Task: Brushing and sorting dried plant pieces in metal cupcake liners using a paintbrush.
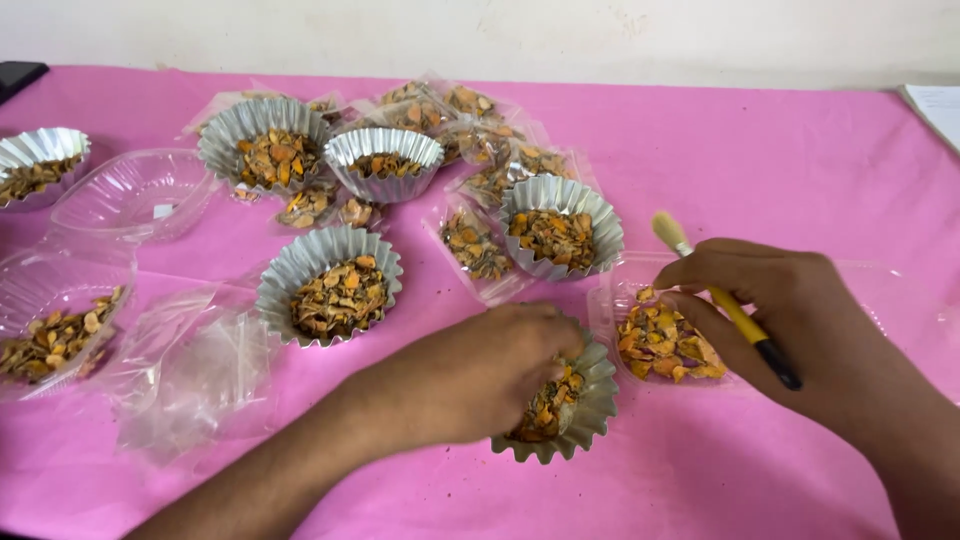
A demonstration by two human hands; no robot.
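Foil cup [585, 415] sits under the left hand [480, 375], fingers curled down into its dried orange-brown chips [550, 405], touching them; whether any chips are pinched, cannot tell. Cup looks light, thin, easily dented, so best taken by the fluted rim or steadied from above. Chips look dry, brittle, loose. Right hand [790, 310], just right of the cup, is closed around a yellow brush [725, 305], bristles up, over a clear tray [610, 300] of chips.
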